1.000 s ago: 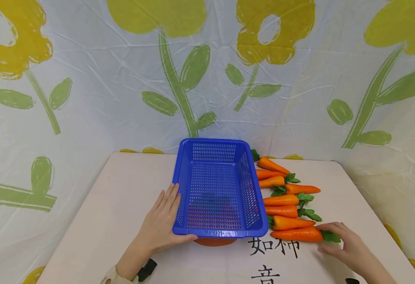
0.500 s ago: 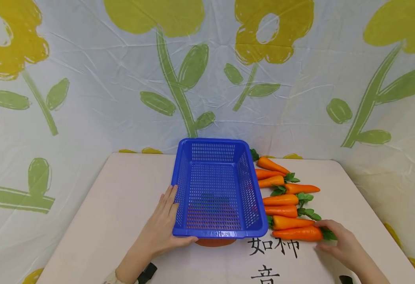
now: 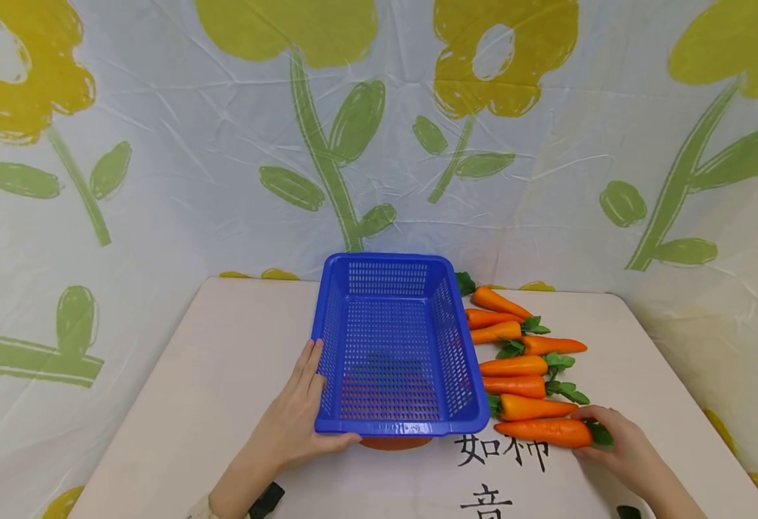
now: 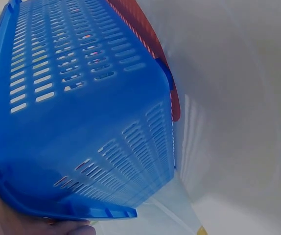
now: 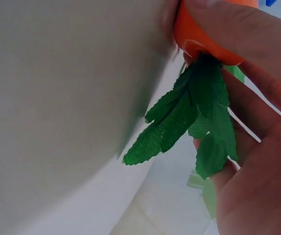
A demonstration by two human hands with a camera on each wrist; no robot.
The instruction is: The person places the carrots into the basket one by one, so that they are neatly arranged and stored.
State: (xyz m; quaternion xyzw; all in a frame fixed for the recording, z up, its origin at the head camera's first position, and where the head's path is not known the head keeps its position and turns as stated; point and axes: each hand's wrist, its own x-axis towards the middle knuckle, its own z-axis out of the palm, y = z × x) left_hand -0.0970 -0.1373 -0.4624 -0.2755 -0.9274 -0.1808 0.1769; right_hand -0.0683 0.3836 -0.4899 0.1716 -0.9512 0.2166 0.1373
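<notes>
My left hand holds the near left corner of a blue plastic basket, its thumb along the front rim and its fingers on the left side. The left wrist view gives the basket's slotted outer wall up close. At the right, my right hand pinches the thick end of the nearest carrot, which lies on the table. Thumb and fingers sit on either side of that orange end in the right wrist view, and its green leaves hang by the palm.
Several other carrots lie in a column along the basket's right side. An orange-red thing shows beneath the basket, mostly hidden. Black characters mark the pale table; a flowered cloth hangs behind.
My right hand has closed in on the nearest carrot's leafy end and now pinches it. The left fingers have shifted slightly on the basket's side; the basket stays nearly in place.
</notes>
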